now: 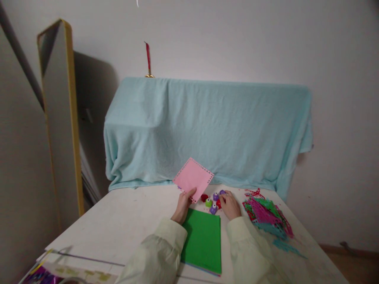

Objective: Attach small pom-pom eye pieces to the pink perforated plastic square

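A pink paper square [195,177], with small holes punched along its edges, is tilted up above the table. My left hand [185,203] grips it by its lower corner, thumb on the front. At a cluster of small craft punches, my right hand [230,205] has its fingers curled around a purple craft punch [222,192]; they partly hide it. Close by stand more purple punches [213,209], a green punch [208,202] and a red punch [204,197]. Below the hands lies a stack of coloured paper [203,240], green sheet on top.
Punched paper pieces [265,215] in pink, green, red and blue are heaped at the right of the white table [118,221]. Light blue cloth [207,126] hangs behind it. A tall gold-framed mirror [59,118] leans at left. Purple shiny material [41,276] lies at the near left corner.
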Tool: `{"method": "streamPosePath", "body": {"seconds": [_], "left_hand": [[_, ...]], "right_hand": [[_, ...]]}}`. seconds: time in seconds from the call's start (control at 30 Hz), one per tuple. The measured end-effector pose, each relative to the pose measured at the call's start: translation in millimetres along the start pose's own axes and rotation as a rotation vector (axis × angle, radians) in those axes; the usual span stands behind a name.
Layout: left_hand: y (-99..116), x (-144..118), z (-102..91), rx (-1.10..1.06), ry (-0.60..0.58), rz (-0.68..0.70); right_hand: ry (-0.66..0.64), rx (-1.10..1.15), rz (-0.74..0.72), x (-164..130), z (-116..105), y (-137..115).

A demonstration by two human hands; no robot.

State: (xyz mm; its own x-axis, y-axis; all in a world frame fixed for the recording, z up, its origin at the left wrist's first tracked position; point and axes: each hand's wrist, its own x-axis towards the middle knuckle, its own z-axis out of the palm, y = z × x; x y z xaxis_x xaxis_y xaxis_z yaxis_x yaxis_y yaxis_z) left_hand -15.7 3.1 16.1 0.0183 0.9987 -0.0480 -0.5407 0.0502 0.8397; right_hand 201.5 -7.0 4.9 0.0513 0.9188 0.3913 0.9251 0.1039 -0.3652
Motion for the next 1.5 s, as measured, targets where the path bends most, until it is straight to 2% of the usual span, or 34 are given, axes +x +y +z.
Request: {"method": "streamPosePath", "body": {"seconds": [0.3,0.63,0.9,1.03,1.33,1.5], "left_hand": [[-5,2,-2.7,0.014,-0.001,0.036],[-9,9,-6.2,0.009,0.017,0.030],[-7,7,-5.1,0.005,-0.006,0.032],[-7,7,-6.1,0.017,-0.029,0.036],[-7,6,-5.3,0.023,-0.011,0.036],[-8,9,-5.5,0.057,-0.024,0.042]], "right_hand": [[0.021,0.034,0.009,-1,-4,-4],[0.261,0.167,0.028,-1,-24,-19],[0.315,0.246,0.109,0,-21,-19],[0.357,0.331,0.046,0,-23,-21],[0.364,0.337,-0.102,-3,-28,-31],[0.404,0.184,0.017,-3,-25,-27]]}}
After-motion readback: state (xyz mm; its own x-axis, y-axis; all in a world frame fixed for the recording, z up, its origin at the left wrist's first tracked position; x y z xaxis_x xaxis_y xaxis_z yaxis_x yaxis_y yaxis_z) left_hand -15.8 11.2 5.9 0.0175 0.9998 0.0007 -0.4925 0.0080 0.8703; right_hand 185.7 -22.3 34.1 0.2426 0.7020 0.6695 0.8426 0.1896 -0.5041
